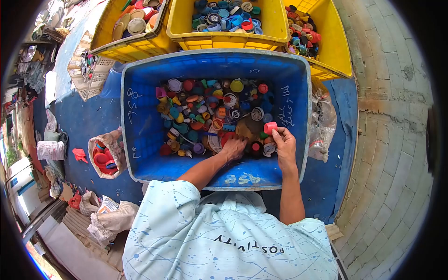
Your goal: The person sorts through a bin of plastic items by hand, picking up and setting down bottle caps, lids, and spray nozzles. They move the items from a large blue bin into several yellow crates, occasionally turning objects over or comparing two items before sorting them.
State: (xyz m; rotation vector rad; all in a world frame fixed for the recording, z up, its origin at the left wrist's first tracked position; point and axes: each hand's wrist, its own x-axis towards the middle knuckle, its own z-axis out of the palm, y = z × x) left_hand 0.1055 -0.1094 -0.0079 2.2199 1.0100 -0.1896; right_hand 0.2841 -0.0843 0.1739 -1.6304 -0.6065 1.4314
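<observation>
Three yellow crates (228,39) of mixed bottle caps stand in a row at the top. A blue tarp (88,121) covers the ground. On it, at left, lie a white basket (91,88), an open sack (119,144) of red caps and crumpled white bags (109,221). Brick paving (392,140) runs along the right.

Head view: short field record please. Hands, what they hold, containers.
left hand: down in the mixed caps, grip unclear
right hand: pinches a pink cap over the pile
blue crate: holds the mixed caps, both hands inside
yellow crates: three beyond the blue crate, caps in each
sack: to the left of the blue crate, red caps inside
</observation>
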